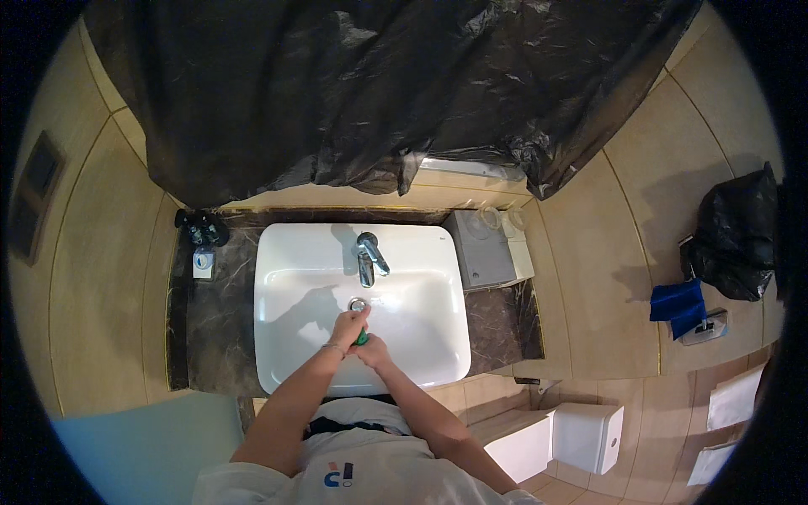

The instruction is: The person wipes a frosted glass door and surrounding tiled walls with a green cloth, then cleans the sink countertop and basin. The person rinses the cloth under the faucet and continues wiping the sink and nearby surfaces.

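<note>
My left hand (348, 328) and my right hand (371, 352) meet over the near part of the white sink (286, 345). A small green object (362, 338) shows between them; most of it is hidden, so its kind cannot be made out. The fingers of both hands are closed around it, the left hand farther forward and the right just behind and to its right. Past my left hand lies the round metal drain (358, 305). A chrome faucet (367, 259) stands at the sink's far side, and no stream of water is visible from it.
Dark bottles (202, 227) and a small white container (203, 263) stand on the dark stone counter (220, 324) at left. A grey box (481, 250) sits right of the sink. Black plastic sheeting (337, 101) hangs beyond. A blue cloth (678, 306) and white toilet (581, 438) are at right.
</note>
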`<state>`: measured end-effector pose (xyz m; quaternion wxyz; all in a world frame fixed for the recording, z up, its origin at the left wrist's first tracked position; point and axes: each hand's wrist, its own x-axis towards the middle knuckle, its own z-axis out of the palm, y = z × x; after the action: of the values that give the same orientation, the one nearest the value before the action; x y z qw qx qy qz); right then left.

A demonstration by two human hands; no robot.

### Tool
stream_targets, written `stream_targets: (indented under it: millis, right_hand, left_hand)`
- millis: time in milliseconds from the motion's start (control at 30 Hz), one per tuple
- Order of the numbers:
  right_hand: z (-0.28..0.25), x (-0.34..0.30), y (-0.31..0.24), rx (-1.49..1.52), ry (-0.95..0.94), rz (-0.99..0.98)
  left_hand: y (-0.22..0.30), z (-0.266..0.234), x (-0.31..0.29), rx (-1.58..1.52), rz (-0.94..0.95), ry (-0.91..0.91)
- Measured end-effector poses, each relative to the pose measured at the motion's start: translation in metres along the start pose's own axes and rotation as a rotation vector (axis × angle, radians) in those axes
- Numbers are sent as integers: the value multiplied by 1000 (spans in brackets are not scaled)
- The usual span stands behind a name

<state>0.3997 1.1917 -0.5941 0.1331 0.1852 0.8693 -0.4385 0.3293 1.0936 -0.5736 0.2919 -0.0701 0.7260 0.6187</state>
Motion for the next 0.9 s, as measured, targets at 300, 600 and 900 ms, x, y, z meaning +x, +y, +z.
stream_targets:
  millis: [300,600,900]
  right_hand:
    - [-103,-70,-119,-310,235,-537]
    - [-149,-100,-134,376,-166,-352]
    - [-129,-78,-82,1066,16,-145]
  left_hand:
    - [88,-33,-90,-423,92,-296]
    - [118,-61,-139,-469,333,-268]
    - [146,-88,-159,-352,518,-249]
